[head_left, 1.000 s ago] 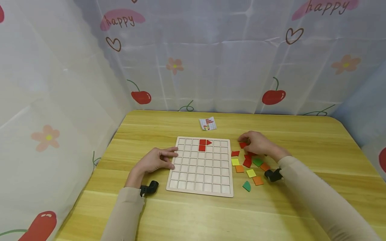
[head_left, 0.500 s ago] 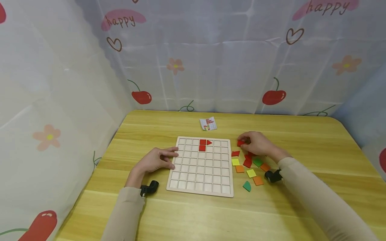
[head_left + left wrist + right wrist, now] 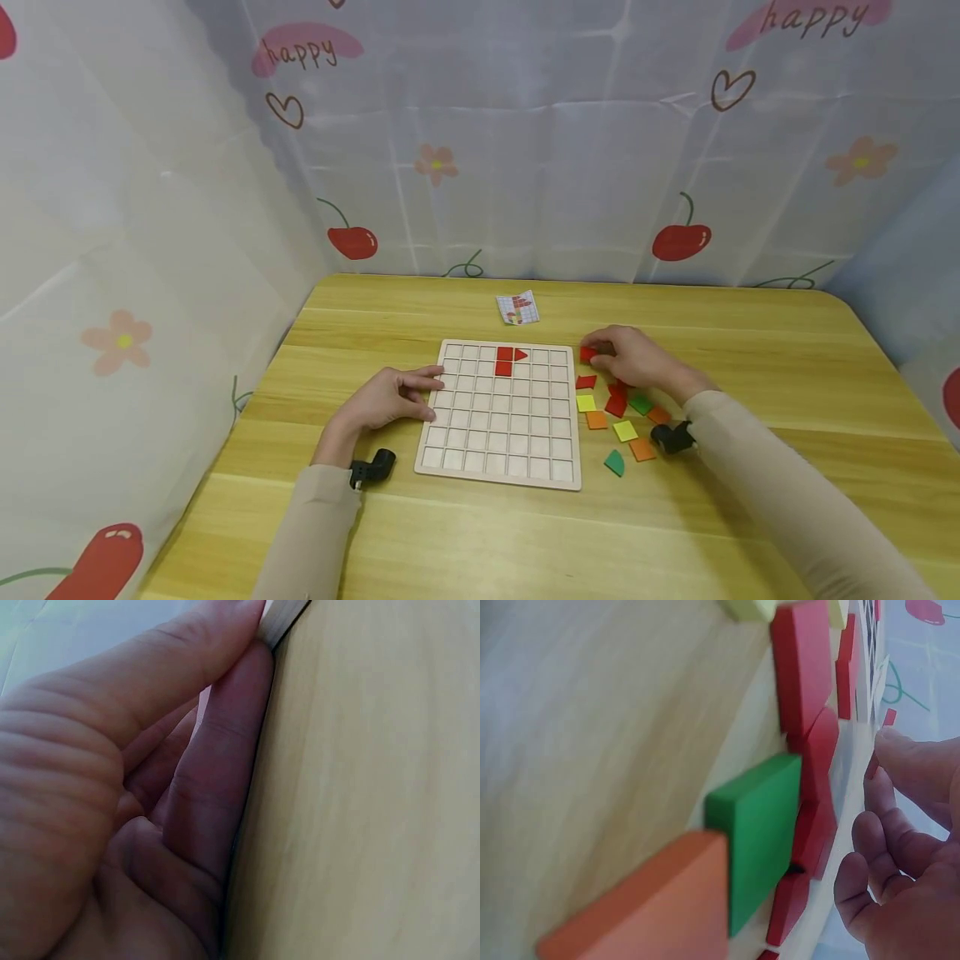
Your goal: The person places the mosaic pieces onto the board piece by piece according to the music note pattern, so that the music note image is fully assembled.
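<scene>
A pale wooden grid board (image 3: 497,417) lies on the table, with two red square tiles (image 3: 503,368) and a red pointed tile (image 3: 521,355) set in cells near its top. My left hand (image 3: 378,396) rests against the board's left edge, thumb and fingers touching the rim. In the left wrist view the fingertips meet the board's edge (image 3: 281,622). My right hand (image 3: 630,354) pinches a red tile (image 3: 588,355) between thumb and fingers, just right of the board's upper right corner. From the right wrist, this tile shows edge-on past the thumb.
Loose tiles lie right of the board: several red ones (image 3: 616,405), a green square (image 3: 761,832), yellow (image 3: 625,431) and orange squares (image 3: 642,450), and a green quarter-round (image 3: 614,463). A small printed pattern card (image 3: 517,307) lies beyond the board. Patterned curtains surround the table.
With the red tile pinched in it, my right hand has shifted left toward the board. My left hand stays at the board's left edge.
</scene>
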Demonstrator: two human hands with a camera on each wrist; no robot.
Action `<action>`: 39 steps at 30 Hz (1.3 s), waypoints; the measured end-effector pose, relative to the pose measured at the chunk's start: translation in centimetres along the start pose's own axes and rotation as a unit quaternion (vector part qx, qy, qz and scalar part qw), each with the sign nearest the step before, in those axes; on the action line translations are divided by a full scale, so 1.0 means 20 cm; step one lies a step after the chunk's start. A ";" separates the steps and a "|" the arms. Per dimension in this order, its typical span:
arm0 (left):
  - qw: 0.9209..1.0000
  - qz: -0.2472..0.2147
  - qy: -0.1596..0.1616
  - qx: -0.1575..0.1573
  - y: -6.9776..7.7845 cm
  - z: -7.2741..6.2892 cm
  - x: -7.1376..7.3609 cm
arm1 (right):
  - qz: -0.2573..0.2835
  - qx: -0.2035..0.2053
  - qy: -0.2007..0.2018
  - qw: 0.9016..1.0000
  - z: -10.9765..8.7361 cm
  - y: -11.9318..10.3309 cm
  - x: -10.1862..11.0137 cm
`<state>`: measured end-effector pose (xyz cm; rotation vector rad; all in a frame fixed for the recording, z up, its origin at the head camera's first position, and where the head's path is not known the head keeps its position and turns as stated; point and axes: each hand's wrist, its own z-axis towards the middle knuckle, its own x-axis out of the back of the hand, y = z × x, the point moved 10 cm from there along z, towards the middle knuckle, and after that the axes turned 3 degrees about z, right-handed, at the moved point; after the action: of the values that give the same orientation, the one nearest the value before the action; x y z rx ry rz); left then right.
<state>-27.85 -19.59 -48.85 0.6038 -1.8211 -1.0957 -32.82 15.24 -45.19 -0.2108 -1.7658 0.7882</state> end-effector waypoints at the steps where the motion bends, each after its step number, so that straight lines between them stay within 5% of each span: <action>1: 1.000 -0.001 -0.001 0.000 0.00 0.00 0.00 | 0.001 0.001 -0.001 1.000 0.00 -0.01 0.00; 39: 1.000 -0.002 -0.005 -0.006 0.02 -0.01 0.00 | 0.016 0.050 -0.037 0.998 0.12 -0.38 -0.24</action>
<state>-27.65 -19.43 -48.40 0.5969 -1.8208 -1.1132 -31.46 6.00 -44.80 -0.1450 -1.7913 0.9160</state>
